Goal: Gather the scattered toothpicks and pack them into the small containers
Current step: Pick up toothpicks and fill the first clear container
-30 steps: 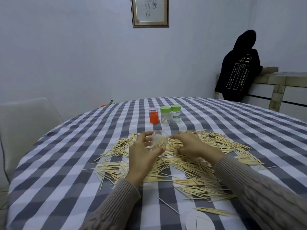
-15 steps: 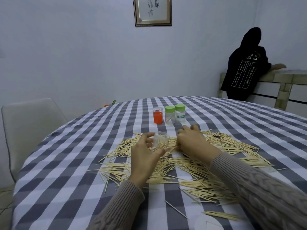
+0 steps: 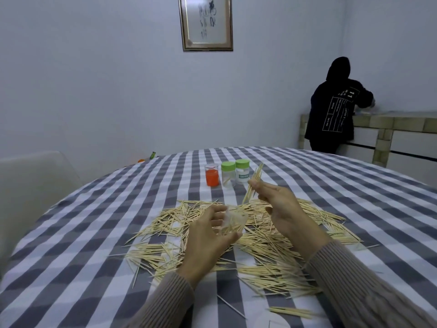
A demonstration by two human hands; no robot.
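Observation:
Several pale wooden toothpicks (image 3: 272, 245) lie scattered across the checked tablecloth (image 3: 82, 233) in front of me. My left hand (image 3: 208, 235) grips a small clear container (image 3: 233, 221) tilted over the pile, with toothpicks inside it. My right hand (image 3: 281, 207) is raised above the pile and pinches a small bundle of toothpicks (image 3: 254, 182) that points up and away. Behind the pile stand two clear containers with green lids (image 3: 228, 174) (image 3: 242, 171) and one with orange contents (image 3: 211, 175).
A white chair (image 3: 30, 185) stands at the table's left. A person in black (image 3: 335, 107) leans at a counter (image 3: 390, 124) at the back right. A white object (image 3: 276, 321) lies at the near table edge. A small orange and green thing (image 3: 146, 158) sits at the far left rim.
My right hand has lifted off the pile with a bundle of toothpicks pinched in it. My left hand still holds the clear container in about the same place.

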